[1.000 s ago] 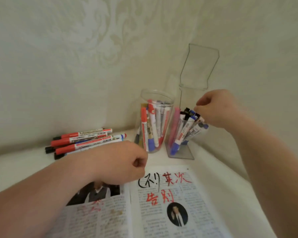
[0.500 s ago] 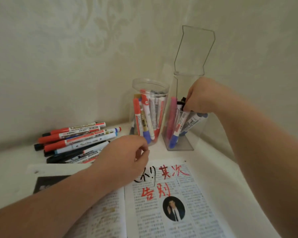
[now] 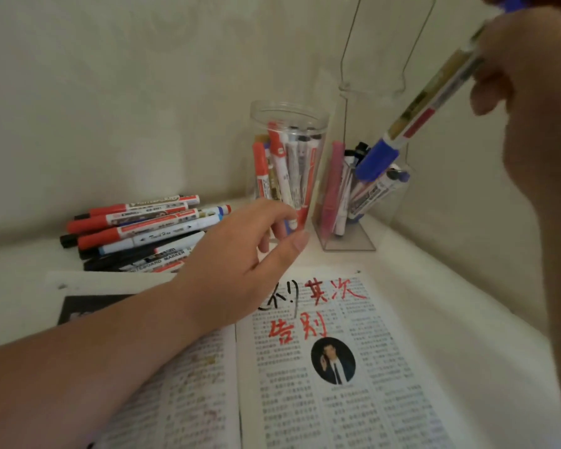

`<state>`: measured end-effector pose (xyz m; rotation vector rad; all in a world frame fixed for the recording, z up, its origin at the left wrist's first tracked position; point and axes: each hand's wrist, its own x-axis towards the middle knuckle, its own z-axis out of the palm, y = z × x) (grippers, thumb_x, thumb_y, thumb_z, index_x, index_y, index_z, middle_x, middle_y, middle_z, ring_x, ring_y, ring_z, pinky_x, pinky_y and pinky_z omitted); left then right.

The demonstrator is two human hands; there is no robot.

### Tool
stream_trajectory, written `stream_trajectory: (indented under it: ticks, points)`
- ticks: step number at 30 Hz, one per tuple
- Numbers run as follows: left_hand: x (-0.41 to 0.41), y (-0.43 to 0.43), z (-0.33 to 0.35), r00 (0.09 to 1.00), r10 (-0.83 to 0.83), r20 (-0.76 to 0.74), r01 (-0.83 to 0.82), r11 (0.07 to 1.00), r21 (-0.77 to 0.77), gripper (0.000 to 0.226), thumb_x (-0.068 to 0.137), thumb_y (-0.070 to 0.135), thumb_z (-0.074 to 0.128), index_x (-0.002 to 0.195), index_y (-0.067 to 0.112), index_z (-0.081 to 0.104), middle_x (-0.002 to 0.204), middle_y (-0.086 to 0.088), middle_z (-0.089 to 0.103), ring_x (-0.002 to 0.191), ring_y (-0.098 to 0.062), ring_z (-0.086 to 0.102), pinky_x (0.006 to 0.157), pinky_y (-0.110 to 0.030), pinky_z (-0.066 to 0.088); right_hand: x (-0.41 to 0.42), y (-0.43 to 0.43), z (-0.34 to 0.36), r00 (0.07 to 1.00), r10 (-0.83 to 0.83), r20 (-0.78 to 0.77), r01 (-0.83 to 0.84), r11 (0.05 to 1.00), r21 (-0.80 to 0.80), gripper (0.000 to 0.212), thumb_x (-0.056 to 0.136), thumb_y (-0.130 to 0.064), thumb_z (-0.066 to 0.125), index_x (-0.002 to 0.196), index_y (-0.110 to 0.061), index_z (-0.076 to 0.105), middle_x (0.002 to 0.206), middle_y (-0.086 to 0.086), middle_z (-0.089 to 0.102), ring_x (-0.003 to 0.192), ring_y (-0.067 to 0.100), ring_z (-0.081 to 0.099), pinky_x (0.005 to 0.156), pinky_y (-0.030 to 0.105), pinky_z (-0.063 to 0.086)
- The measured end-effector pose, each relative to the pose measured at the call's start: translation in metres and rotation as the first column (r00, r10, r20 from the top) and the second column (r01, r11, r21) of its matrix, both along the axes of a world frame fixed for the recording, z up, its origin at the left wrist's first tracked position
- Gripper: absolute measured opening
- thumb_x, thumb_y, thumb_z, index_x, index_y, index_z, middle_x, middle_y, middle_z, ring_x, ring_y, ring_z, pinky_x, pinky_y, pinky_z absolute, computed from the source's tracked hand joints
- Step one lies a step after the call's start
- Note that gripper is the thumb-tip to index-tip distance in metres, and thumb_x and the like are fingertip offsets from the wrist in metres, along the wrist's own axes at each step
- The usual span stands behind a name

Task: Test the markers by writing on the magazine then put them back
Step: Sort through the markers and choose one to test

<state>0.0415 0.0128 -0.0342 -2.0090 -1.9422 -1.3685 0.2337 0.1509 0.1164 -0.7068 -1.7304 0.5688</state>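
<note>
At the upper right of the frame the right hand (image 3: 538, 124) grips a blue-capped marker (image 3: 431, 102) in the air beyond the magazine (image 3: 337, 384). It looks light, stiff and probably slick, so it is best pinched mid-barrel. The left hand (image 3: 240, 270), at centre, is loose and holds nothing.

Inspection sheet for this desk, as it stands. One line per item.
Surface: white table; magazine lies open on it, with red and black writing on the right page.
Job's things: blue-capped marker raised above the box; jar and box both hold markers; box lid stands open.
Clutter: loose markers piled left of the jar.
Hands: right hand grips the blue-capped marker; left hand is relaxed with its fingers at the jar's base, contact unclear.
Cables: nothing seen.
Surroundings: pale patterned wall on two sides, forming a corner.
</note>
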Motion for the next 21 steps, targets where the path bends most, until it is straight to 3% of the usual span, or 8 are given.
stream_trajectory:
  ticks: [3,5,8,11,14,16,18,21]
  points:
    - [-0.001,0.001,-0.001,0.987,-0.128,0.097,0.132,0.991,-0.034,0.041,0.098,0.058,0.038,0.121,0.033,0.060,0.101,0.015,0.063,0.094,-0.014,0.061,0.076,-0.028,0.049,-0.013,-0.022,-0.041,0.946,0.325,-0.018,-0.324,0.946,0.026,0.014,0.076,-0.016,0.068,0.082,-0.027,0.073,0.060,-0.006,0.067,0.046,0.013,0.056,0.048,0.027,0.044]
    - [0.000,0.002,-0.001,0.962,-0.204,0.179,0.221,0.972,-0.077,0.031,0.099,0.056,0.042,0.117,0.039,0.060,0.102,0.012,0.067,0.096,-0.016,0.064,0.078,-0.027,0.051,-0.024,-0.029,-0.076,0.903,0.428,-0.022,-0.428,0.896,-0.119,0.013,0.078,-0.007,0.076,0.081,-0.020,0.073,0.061,0.002,0.070,0.048,0.016,0.061,0.048,0.029,0.049]
    - [0.001,0.006,-0.001,0.976,-0.176,0.125,0.194,0.970,-0.145,0.016,0.098,0.052,0.050,0.113,0.049,0.053,0.100,0.022,0.066,0.092,-0.006,0.066,0.075,-0.017,0.050,-0.035,-0.025,-0.113,0.856,0.512,-0.069,-0.504,0.799,-0.329,0.009,0.085,-0.008,0.078,0.087,-0.012,0.070,0.073,0.011,0.074,0.061,0.023,0.071,0.059,0.031,0.058]
    - [0.001,0.007,-0.001,0.984,-0.136,0.118,0.153,0.976,-0.152,0.017,0.097,0.045,0.056,0.113,0.046,0.055,0.100,0.024,0.066,0.089,-0.002,0.066,0.075,-0.015,0.050,-0.038,-0.022,-0.126,0.822,0.529,-0.211,-0.567,0.724,-0.393,0.016,0.080,-0.022,0.076,0.090,-0.011,0.069,0.079,0.012,0.075,0.069,0.028,0.072,0.068,0.038,0.061]
    - [0.001,0.006,0.000,0.975,-0.121,0.185,0.146,0.981,-0.125,0.020,0.094,0.041,0.061,0.114,0.038,0.060,0.096,0.020,0.070,0.089,-0.002,0.068,0.075,-0.019,0.053,-0.039,-0.019,-0.131,0.775,0.618,-0.136,-0.613,0.681,-0.400,0.011,0.083,-0.023,0.075,0.091,-0.016,0.074,0.083,0.007,0.076,0.074,0.024,0.073,0.073,0.037,0.062]
    - [0.002,0.005,0.001,0.965,-0.132,0.224,0.164,0.978,-0.130,0.023,0.092,0.047,0.058,0.114,0.040,0.058,0.095,0.016,0.072,0.090,-0.005,0.069,0.076,-0.024,0.054,-0.038,-0.019,-0.131,0.750,0.656,-0.083,-0.628,0.667,-0.400,0.015,0.081,-0.023,0.072,0.094,-0.015,0.074,0.079,0.002,0.074,0.068,0.018,0.068,0.067,0.030,0.058]
    - [0.003,0.006,0.000,0.951,-0.147,0.272,0.196,0.967,-0.162,0.028,0.093,0.048,0.055,0.120,0.041,0.056,0.099,0.014,0.072,0.093,-0.006,0.070,0.080,-0.027,0.056,-0.038,-0.018,-0.131,0.760,0.644,-0.091,-0.624,0.684,-0.378,0.018,0.082,-0.024,0.072,0.095,-0.012,0.072,0.078,0.003,0.071,0.064,0.017,0.063,0.062,0.028,0.054]
    - [0.002,0.009,-0.002,0.912,-0.157,0.380,0.254,0.942,-0.220,0.027,0.100,0.030,0.056,0.128,0.032,0.057,0.100,0.008,0.071,0.093,-0.008,0.070,0.082,-0.026,0.058,-0.040,-0.018,-0.132,0.781,0.603,-0.166,-0.621,0.719,-0.311,0.017,0.088,-0.023,0.073,0.097,-0.009,0.068,0.080,0.007,0.071,0.062,0.020,0.061,0.060,0.032,0.053]
